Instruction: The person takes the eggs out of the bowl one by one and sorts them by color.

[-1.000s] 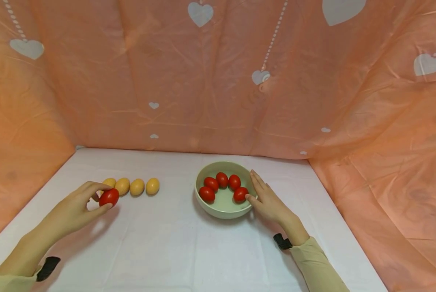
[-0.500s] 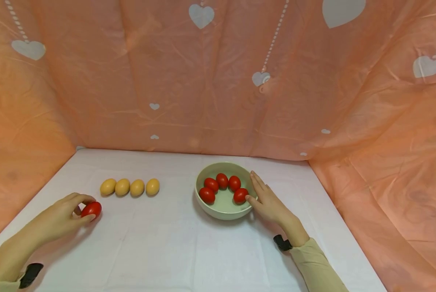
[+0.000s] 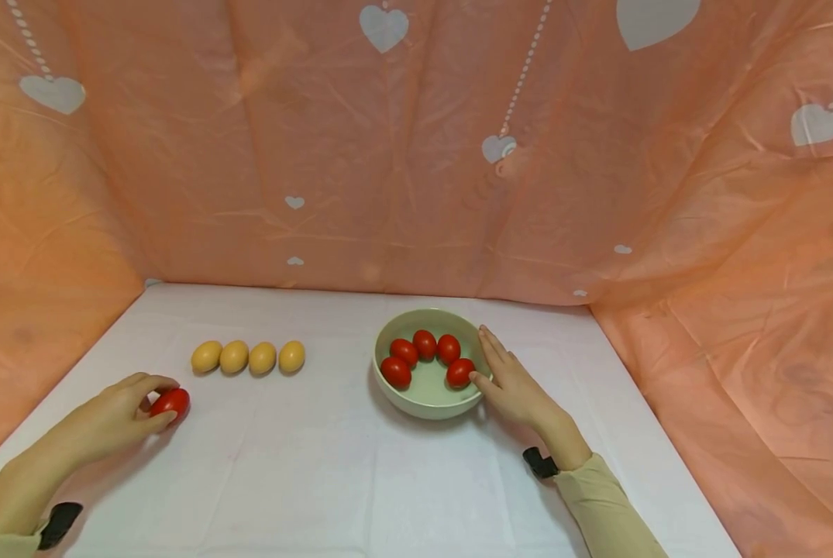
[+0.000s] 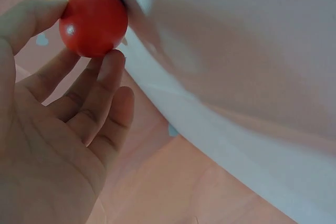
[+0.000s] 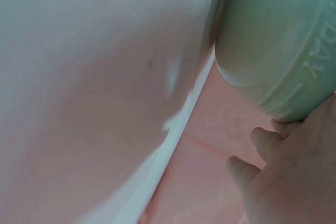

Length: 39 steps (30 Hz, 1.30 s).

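A: What fills most of the head view?

B: A peach cloth backdrop (image 3: 416, 155) printed with white hearts takes up the upper half and both sides. Below it lies the white table (image 3: 332, 480), across the lower centre.

A: And on the table?

B: Right of centre stands a pale green bowl (image 3: 426, 404) with five red eggs (image 3: 425, 358) inside. The right hand (image 3: 512, 384) rests against the bowl's right rim, fingers straight and laid along its wall, thumb at the edge; it grasps nothing.

A: The other hand?

B: The left hand (image 3: 112, 422) sits at the lower left of the frame. Its thumb and fingertips pinch a single red egg (image 3: 170, 403), which is down at the table surface, though whether it touches I cannot tell. The left wrist view shows that egg at the upper left, held between the thumb and two fingertips.

A: Anything smaller?

B: Four yellow eggs (image 3: 249, 357) lie in a row, left of centre, just above the held egg and well apart from the bowl.
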Motion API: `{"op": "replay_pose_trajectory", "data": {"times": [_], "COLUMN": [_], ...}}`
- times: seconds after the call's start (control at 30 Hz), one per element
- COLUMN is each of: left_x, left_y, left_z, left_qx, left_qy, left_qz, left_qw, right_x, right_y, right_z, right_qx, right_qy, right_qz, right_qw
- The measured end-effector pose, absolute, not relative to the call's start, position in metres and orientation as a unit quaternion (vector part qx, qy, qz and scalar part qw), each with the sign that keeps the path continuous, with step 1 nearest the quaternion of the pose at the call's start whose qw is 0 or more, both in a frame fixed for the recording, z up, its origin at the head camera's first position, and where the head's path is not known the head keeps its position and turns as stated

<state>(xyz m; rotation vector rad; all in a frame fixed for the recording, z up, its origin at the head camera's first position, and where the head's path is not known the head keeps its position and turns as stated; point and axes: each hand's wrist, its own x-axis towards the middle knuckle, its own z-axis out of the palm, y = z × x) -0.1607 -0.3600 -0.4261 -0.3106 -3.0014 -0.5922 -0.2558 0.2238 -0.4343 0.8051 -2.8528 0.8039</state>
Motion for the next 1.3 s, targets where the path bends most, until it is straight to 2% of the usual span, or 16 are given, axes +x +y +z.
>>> {"op": "replay_pose_trajectory", "data": {"times": [0.23,0.9,1.13,1.3], "left_x": [-0.16,-0.159,-0.157,-0.161], "left_y": [-0.36,-0.359,-0.357,-0.349], "left_z": [-0.425,-0.425,-0.427,-0.424], "left_qx": [-0.095,-0.094,-0.102,-0.121], "left_qy": [-0.977,-0.977,-0.975,-0.968], "left_qz": [-0.191,-0.187,-0.187,-0.183], "left_qw": [0.022,0.035,0.063,0.118], "right_x": [-0.256,-0.257,-0.258,-0.258], "right_y": [0.223,0.225,0.226,0.225], "right_z": [-0.434,-0.435,-0.437,-0.436], "right_qx": [0.261,0.257,0.258,0.261], "right_qy": [-0.929,-0.93,-0.93,-0.928], "right_qz": [0.261,0.261,0.26,0.265], "right_qw": [0.03,0.025,0.025,0.03]}}
